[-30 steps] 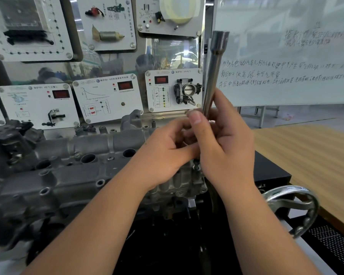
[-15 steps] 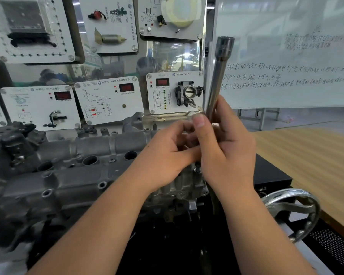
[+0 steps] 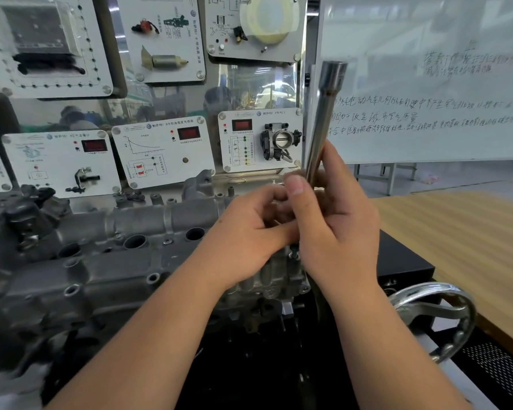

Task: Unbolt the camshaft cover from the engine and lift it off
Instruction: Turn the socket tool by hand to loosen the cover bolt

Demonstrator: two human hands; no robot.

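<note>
Cover [image 3: 125,241] is left on the engine; a socket tube [image 3: 323,119] is gripped upright by the right hand [image 3: 338,232], its lower end pinched by the left hand [image 3: 249,232].

White sensor display panels [image 3: 163,156] on wall, handwritten whiteboard [image 3: 427,84], wooden table [image 3: 462,232]

Socket wrench [image 3: 320,125]: lower end hidden behind both hands. Whiteboard [image 3: 427,84] writing: blurred, unreadable. Engine [image 3: 71,261]: cut off at 9 o'clock.
</note>
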